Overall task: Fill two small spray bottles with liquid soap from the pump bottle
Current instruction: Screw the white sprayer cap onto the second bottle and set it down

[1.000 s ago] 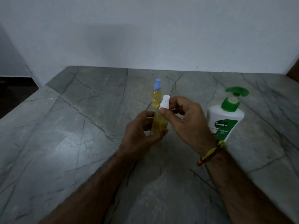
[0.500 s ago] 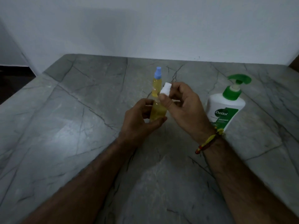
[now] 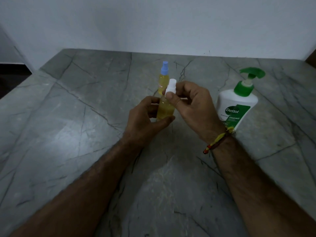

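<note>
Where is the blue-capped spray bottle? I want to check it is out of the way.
In the head view, the blue-capped spray bottle stands upright on the grey marble counter, near centre, just behind the bottle in the hands and left of the pump bottle.

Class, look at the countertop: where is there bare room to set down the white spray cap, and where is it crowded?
Bare marble lies left of the left hand and in front between the forearms. It is crowded between the blue-capped spray bottle and the Dettol pump bottle.

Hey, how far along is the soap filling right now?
Nearly done. The blue-capped bottle stands capped and full of yellow liquid. The left hand holds the second bottle, also yellow inside, while the right hand pinches its white cap at the neck. Left: seat the cap and set it down.
</note>
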